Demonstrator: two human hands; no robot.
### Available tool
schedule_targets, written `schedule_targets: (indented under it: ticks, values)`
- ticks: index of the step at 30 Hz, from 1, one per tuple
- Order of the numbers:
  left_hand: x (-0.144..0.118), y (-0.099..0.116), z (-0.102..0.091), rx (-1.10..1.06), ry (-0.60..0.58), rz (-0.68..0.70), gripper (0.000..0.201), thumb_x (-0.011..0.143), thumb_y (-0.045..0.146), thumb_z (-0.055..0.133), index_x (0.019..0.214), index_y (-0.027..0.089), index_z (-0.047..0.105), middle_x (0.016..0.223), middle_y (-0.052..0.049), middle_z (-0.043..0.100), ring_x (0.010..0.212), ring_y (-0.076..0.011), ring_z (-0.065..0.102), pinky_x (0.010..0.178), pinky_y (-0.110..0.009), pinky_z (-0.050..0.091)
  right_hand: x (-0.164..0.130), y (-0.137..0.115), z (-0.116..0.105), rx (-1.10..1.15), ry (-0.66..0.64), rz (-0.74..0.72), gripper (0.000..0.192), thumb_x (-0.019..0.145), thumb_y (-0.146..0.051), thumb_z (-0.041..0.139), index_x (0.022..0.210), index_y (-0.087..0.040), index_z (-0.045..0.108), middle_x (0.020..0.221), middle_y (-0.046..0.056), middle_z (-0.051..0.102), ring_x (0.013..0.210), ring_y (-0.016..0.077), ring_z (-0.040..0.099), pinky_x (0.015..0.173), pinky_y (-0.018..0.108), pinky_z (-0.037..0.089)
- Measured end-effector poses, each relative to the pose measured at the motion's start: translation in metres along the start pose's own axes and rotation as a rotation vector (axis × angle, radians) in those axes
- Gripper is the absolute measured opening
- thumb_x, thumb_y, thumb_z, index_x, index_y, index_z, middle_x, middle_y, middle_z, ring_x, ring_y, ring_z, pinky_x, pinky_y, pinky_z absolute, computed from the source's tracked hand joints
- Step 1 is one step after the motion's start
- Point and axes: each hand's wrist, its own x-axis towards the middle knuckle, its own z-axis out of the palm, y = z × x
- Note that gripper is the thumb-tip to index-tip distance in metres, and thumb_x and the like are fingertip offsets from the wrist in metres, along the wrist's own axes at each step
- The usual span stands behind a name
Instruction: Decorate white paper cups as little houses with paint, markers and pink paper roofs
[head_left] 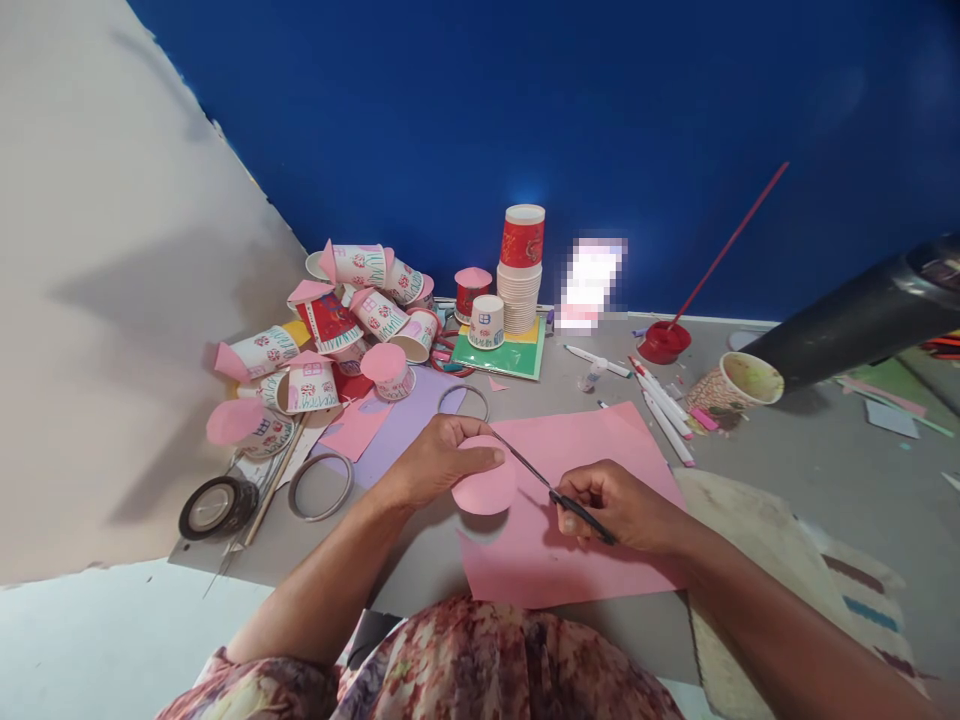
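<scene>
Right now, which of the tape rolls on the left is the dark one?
The dark tape roll at the table's near-left corner; the two other rings are thin grey hoops lying nearer the left hand.

Cup pile (330, 330) left of cup stack (520, 270); markers (660, 400) right.

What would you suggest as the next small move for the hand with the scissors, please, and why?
Probably close the blades a little further into the round pink paper disc. The left hand pinches that disc above the large pink paper sheet, and the right hand holds thin black scissors whose tips already reach the disc's upper edge, so a short inward snip looks likeliest.
</scene>
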Motion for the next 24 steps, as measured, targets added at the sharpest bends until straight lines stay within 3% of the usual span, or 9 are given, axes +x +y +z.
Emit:
schedule_targets:
  ticks: [9,24]
  values:
    - [-0.002,0.002,0.000,0.066,0.024,-0.003,0.027,0.067,0.037,0.084,0.074,0.013,0.073,0.062,0.000,0.066,0.052,-0.0093,0.054,0.050,-0.020,0.037,-0.001,0.003,-0.001,-0.023,0.010,-0.012,0.040,0.072,-0.051,0.084,0.066,-0.016,0.068,0.061,0.003,0.070,0.055,0.0130,0.061,0.053,0.024,0.044]
    - [0.001,-0.001,0.001,-0.039,0.036,0.036,0.033,0.066,0.040,0.087,0.079,0.012,0.075,0.066,-0.002,0.069,0.055,-0.0113,0.059,0.052,-0.021,0.041,-0.004,-0.007,0.000,0.007,-0.003,0.002,0.051,0.067,-0.064,0.084,0.064,-0.018,0.062,0.056,0.003,0.066,0.053,0.0133,0.059,0.053,0.025,0.041]
